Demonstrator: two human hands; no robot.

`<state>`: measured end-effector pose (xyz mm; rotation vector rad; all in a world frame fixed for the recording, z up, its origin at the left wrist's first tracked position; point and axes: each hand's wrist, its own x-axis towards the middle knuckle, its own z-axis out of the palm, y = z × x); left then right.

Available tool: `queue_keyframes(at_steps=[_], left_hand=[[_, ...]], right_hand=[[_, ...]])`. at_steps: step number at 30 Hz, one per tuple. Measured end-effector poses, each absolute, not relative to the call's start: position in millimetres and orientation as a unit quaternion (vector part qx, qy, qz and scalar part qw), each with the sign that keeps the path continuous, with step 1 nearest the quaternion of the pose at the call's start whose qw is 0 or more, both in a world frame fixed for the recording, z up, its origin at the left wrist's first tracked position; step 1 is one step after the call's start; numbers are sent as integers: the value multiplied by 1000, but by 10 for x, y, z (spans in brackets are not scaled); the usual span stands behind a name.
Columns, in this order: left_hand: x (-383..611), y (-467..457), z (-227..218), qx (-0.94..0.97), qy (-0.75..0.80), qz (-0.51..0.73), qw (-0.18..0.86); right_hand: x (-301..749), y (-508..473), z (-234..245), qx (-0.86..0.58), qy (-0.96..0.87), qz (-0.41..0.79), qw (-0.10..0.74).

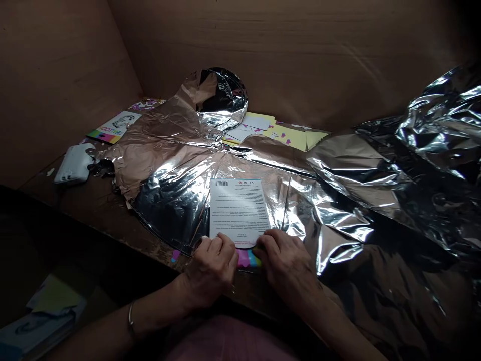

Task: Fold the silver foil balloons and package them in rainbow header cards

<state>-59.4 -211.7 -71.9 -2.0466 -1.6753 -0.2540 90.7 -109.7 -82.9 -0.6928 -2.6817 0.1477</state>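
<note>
Silver foil balloon (176, 165) lies deflated and creased on a dark wooden table (93, 210), its round upper lobe near the cardboard wall (300, 50). A white printed card (237, 208) with a barcode rests flat on the foil, its lower edge close to the near table edge. Left hand (210, 268) sits curled at that lower edge, fingers on the card; a metal bangle (131, 321) circles the wrist. Right hand (281, 260) lies just beside it, fingertips at the card's lower right corner. Both hands are curved downward; whether either one pinches the card cannot be determined. A pink, blue and green printed strip (248, 259) shows between the hands, below the card. A crumpled foil mass (432, 160) occupies the right side. Yellow paper sheets (289, 136) lie beyond the foil; a white device (73, 163) and a printed card with a sketched face (114, 127) lie left of it.
</note>
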Motion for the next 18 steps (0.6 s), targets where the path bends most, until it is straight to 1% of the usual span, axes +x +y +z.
queue_keyframes(at_steps=[3, 7, 9, 13, 16, 18], left_hand=[[-595, -2097, -726, -746, -617, -75, 240], [-657, -2223, -780, -738, -620, -174, 200], [-699, -2323, -807, -763, -596, -192, 161], [-741, -2469, -830, -815, -563, -111, 84], [-721, -2536, -836, -809, -578, -82, 71], [-699, -2592, -855, -806, -579, -91, 82]], right_hand=[[867, -1078, -851, -256, -953, 19, 159], [854, -1079, -866, -261, -953, 21, 153], [851, -1077, -876, -259, -954, 28, 152], [843, -1059, -884, -258, -954, 25, 153], [885, -1077, -843, -247, -954, 34, 166], [956, -1135, -801, -227, -952, 46, 200]])
